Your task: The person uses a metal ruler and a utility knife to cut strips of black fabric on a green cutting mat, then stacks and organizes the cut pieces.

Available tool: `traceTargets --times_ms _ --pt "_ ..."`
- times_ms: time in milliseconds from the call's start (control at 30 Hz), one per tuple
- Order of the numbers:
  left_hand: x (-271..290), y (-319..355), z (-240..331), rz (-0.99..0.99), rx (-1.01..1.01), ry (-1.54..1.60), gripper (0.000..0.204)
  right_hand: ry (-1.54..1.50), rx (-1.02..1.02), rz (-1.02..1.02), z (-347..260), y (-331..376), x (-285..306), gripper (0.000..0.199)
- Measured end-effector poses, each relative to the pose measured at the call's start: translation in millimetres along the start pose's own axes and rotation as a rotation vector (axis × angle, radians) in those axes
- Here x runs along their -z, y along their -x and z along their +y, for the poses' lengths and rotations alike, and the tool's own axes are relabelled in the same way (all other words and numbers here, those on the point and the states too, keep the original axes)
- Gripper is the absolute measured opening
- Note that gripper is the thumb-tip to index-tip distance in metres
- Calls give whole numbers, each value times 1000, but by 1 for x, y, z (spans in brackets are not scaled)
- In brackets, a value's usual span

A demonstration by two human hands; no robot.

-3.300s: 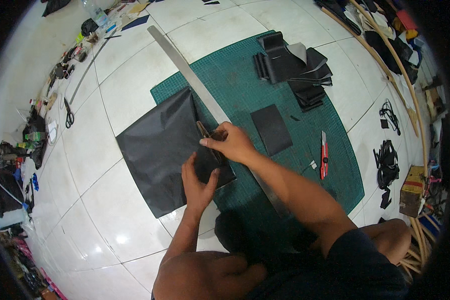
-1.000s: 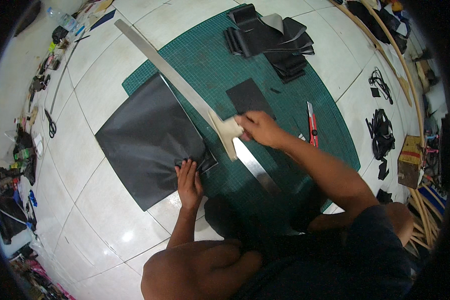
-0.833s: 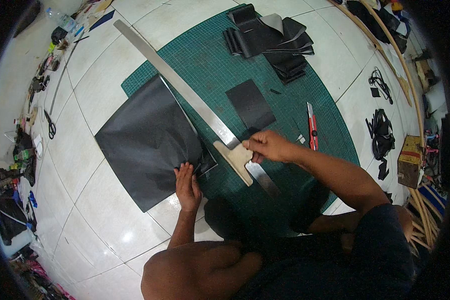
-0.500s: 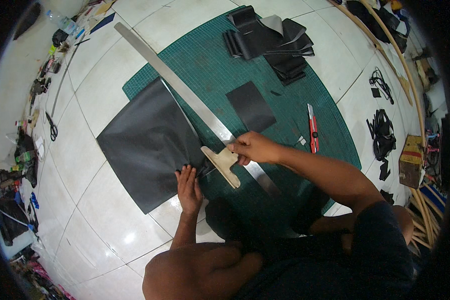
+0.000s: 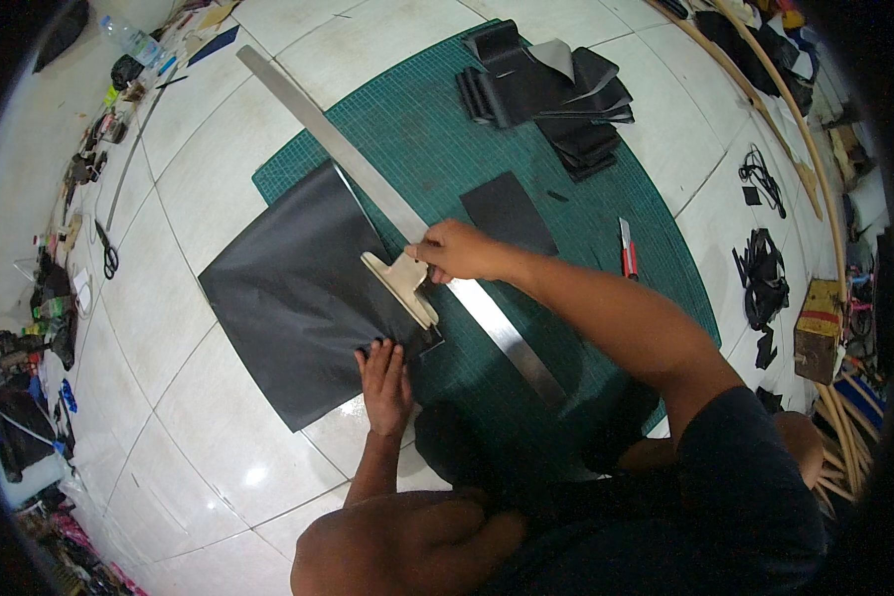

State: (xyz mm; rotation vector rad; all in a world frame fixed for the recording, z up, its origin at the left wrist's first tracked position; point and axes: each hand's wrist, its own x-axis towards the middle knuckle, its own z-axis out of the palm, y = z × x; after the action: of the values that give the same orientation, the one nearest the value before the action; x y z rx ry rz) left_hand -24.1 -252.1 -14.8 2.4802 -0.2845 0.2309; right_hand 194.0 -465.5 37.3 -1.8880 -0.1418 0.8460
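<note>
My right hand [image 5: 462, 250] grips the narrow part of a cream T-shaped tool [image 5: 403, 289] with a wide, straight edge. That wide edge lies over the right part of a large black sheet [image 5: 293, 288], which looks like leatherette. Whether it presses on the sheet, I cannot tell. My left hand [image 5: 385, 387] rests on the sheet's lower edge with fingers outstretched and nothing in them. A long steel ruler [image 5: 358, 174] runs diagonally past the sheet and passes beneath my right hand. The sheet lies partly on the green cutting mat [image 5: 407, 109] and partly on the tiles.
Right of my forearm lies a red utility knife [image 5: 629, 248], partly hidden. A small black rectangle [image 5: 507, 211] and a stack of black strips [image 5: 546, 84] lie on the mat. Scissors [image 5: 107, 250] are at the left, a cardboard box [image 5: 818, 333] and canes at the right.
My right hand has carried the T-shaped tool left and slightly up, from beside the ruler onto the black sheet. My left hand stays on the sheet. The whole view has shifted slightly.
</note>
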Motion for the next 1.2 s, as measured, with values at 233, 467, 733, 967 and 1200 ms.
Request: traceTargets --times_ms 233,467,733,967,1200 --pt "-3 -6 4 -12 39 -4 40 -98 107 146 -4 -29 -14 48" --pt "-7 -11 8 -32 36 -89 42 -204 98 128 3 -35 -17 45" --pt "5 -28 21 -66 61 -76 56 -154 26 127 -2 -25 -19 47" --pt "47 -118 40 54 346 163 82 -47 95 322 -32 -4 -49 67" --pt "79 -136 30 298 398 315 58 -162 282 155 -98 23 -74 61"
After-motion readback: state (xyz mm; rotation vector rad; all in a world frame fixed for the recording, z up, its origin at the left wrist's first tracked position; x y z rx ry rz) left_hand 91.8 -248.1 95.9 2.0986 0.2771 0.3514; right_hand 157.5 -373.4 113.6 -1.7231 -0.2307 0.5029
